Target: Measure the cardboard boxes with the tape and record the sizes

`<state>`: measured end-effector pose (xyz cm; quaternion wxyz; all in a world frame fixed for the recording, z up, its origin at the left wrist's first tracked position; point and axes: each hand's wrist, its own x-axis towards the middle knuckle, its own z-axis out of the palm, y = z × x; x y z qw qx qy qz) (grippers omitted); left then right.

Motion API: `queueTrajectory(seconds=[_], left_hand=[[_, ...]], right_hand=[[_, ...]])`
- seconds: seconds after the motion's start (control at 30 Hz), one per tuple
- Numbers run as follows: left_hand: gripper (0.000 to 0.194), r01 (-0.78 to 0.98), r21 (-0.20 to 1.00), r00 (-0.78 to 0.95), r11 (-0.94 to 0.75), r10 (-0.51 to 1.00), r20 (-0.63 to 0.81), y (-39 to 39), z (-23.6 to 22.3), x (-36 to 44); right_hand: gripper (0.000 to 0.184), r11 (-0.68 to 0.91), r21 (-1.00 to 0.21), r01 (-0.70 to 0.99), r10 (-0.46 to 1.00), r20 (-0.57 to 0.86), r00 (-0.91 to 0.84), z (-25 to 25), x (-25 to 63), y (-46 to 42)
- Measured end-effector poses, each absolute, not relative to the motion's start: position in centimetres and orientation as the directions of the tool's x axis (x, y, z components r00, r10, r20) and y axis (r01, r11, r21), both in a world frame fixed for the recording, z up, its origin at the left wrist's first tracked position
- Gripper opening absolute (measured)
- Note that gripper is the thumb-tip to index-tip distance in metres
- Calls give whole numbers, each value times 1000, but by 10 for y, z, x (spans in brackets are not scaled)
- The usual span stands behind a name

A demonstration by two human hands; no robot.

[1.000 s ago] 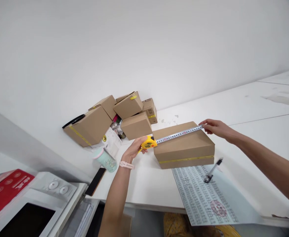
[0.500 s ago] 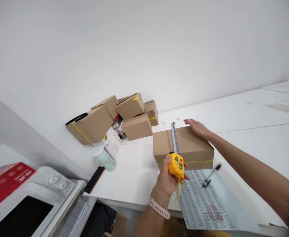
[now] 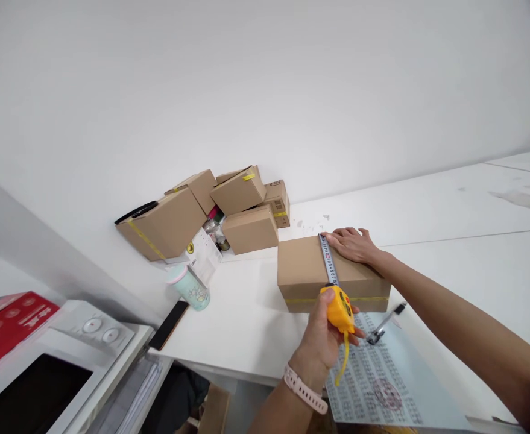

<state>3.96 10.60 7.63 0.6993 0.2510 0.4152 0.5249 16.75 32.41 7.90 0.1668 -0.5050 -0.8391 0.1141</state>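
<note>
A yellow tape measure (image 3: 339, 308) is gripped in my left hand (image 3: 316, 340), at the near top edge of a closed cardboard box (image 3: 301, 263). Its metal blade (image 3: 329, 259) runs across the box top, with the hooked end at the far edge. My right hand (image 3: 353, 246) lies on the top with its fingers spread, the thumb touching or close to the blade's end. A yellow wrist strap dangles from the tape measure. Right of the box's near corner, a pen (image 3: 386, 324) rests on a printed sheet (image 3: 382, 377), partly under the box.
Several cardboard boxes (image 3: 250, 232) are piled against the wall at the back left. A mint-green cup (image 3: 192, 289) and a black phone-like slab (image 3: 169, 325) are on the white table (image 3: 242, 325). At lower left sit a white microwave (image 3: 34, 386) and a red box (image 3: 14, 322).
My right hand has come down from above the box's far edge onto its top, beside the blade's end. My left hand and the tape measure have shifted slightly right.
</note>
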Motion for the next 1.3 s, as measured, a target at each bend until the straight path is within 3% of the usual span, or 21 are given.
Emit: queueTrajectory(seconds=[0.3, 0.53, 0.73, 0.87, 0.97, 1.03, 1.1, 1.2, 1.3], left_hand=[[82, -533, 792, 42, 298, 944, -327, 100, 75, 58], [82, -522, 805, 50, 283, 952, -303, 99, 72, 58], [74, -464, 868, 16, 175, 982, -190, 90, 67, 49], [77, -309, 948, -191, -82, 981, 22, 74, 63, 16], [76, -143, 966, -377, -215, 914, 147, 69, 54, -21], [72, -126, 969, -431, -211, 892, 138, 70, 46, -42], [66, -132, 973, -438, -189, 892, 113, 74, 39, -54], [60, -152, 975, -406, -163, 909, 88, 84, 34, -62], [58, -165, 971, -355, -171, 929, 103, 96, 42, -66]], right_hand=[[63, 469, -291, 834, 881, 211, -423, 73, 165, 328], [60, 480, -356, 802, 875, 266, -405, 69, 166, 329], [62, 464, -544, 699, 880, 374, -293, 76, 168, 327], [66, 392, -726, 565, 882, 471, -6, 84, 190, 318], [68, 290, -853, 435, 885, 411, 217, 74, 217, 296], [71, 218, -907, 359, 907, 325, 269, 57, 232, 273], [72, 137, -952, 273, 947, 207, 246, 41, 241, 248], [68, 57, -987, 152, 997, 64, 45, 32, 245, 216], [60, 154, -959, 240, 985, 129, -115, 50, 243, 206]])
